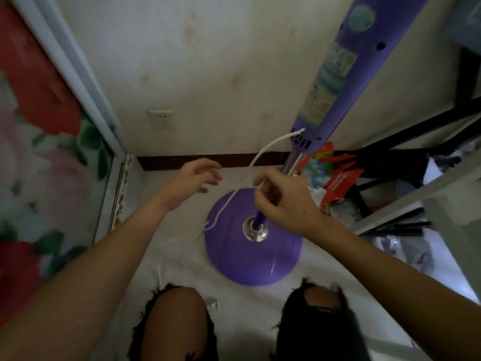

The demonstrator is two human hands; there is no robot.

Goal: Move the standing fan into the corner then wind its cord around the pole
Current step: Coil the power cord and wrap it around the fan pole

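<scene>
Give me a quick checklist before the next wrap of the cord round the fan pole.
1. Fan in the corner: ok, the purple base sits on the floor near the wall and its pole stands upright.
2. Cord held: ok, the right hand pinches the white cord beside the pole.
3. Left hand free to take over: ok, open, holding nothing.
4. Cord unplugged from the wall socket: ok, nothing is plugged in.
5. Loose end free: cannot tell, the cord trails off the base's left edge, blurred.
6. Turns already on the pole: cannot tell, the right hand hides that stretch.
</scene>
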